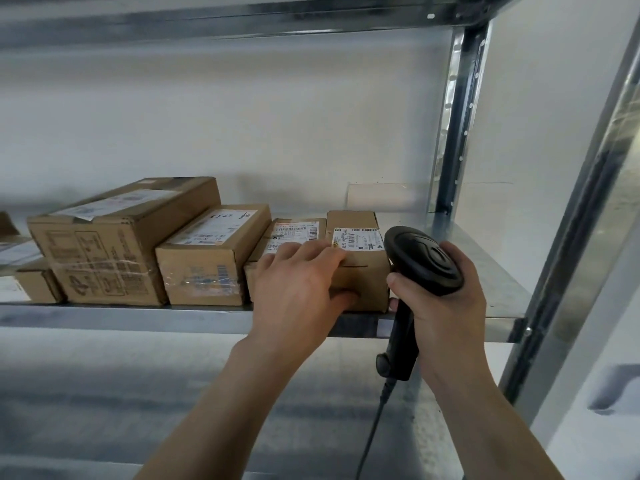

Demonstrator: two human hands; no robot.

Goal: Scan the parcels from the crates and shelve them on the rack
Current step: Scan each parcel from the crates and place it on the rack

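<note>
soft even light, glare on rack upright (450, 109), edges blurred and bowed.

Labelled brown parcels (356, 258) rowed on rack shelf (485, 271)

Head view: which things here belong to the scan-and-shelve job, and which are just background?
Job:
- rightmost parcel, on the shelf, held by the left hand
- scanner, gripped by the right hand
- three labelled parcels beside it

Background:
- rack upright
- white wall
- partly visible boxes at the left edge
</note>
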